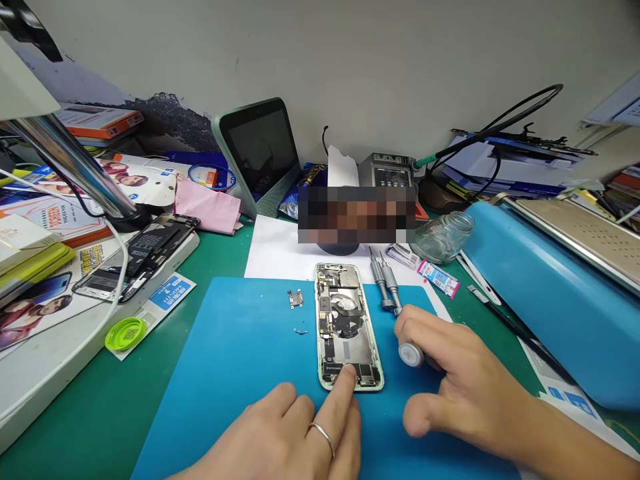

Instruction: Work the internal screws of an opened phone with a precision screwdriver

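An opened smartphone (350, 333), its inner boards and a round coil area exposed, lies upright in view on a blue mat (225, 373). My left hand (295, 433) wears a ring and presses one outstretched fingertip on the phone's lower end; it holds nothing. To the phone's right, my right hand (460, 373) has its fingers curled over a grey screwdriver (411, 354), whose round end cap shows; the thumb stands apart, and the shaft is hidden. Beyond those fingers lie two more grey screwdrivers (384, 283). Left of the phone rest a small metal plate (295, 299) and tiny parts (300, 331).
A second dismantled phone (150, 253) sits on a white box at left, below a lamp post (75, 160). Behind stand a tablet-like display (257, 150) and a soldering station (387, 175). A glass jar (445, 237) and a blue machine (545, 300) occupy the right.
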A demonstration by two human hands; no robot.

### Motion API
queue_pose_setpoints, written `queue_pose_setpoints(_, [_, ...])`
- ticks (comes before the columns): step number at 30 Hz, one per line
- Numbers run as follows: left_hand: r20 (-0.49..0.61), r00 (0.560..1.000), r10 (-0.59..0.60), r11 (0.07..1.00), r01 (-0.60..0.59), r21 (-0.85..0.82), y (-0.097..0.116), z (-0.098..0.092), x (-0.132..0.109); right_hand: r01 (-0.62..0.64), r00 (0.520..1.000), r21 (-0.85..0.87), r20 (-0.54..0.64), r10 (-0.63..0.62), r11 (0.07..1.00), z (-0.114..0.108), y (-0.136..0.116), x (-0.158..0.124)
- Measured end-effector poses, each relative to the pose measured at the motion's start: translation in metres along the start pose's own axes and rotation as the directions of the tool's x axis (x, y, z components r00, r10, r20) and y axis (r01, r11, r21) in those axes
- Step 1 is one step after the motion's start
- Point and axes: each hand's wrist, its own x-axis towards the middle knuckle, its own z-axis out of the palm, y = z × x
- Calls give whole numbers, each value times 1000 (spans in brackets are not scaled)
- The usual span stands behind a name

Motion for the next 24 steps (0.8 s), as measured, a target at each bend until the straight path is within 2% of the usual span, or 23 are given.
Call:
queue_pose_setpoints(3, [-5,1000,-6,1000,6,5,-2,-1,2,24,1000,-13,1,-24,1000,0,0,-1])
queue_pose_setpoints(10, [12,1000,-2,1000,2,-12,-5,-6,8,85,996,72,-2,-85,994,3,6,-4])
queue_pose_setpoints(16, [0,1000,-12,1000,12,-10,-4,-4,7,151,986,-161,-42,-160,975,6,4,-8])
queue_pose_setpoints(20, [16,999,-30,999,30,-39,-1,-2,5,209,975,-184,-41,-220,960,8,4,-10])
queue_pose_setpoints(24, [15,999,-40,996,41,-79,0,-1,4,217,973,-222,-36,-230,951,6,3,-8])
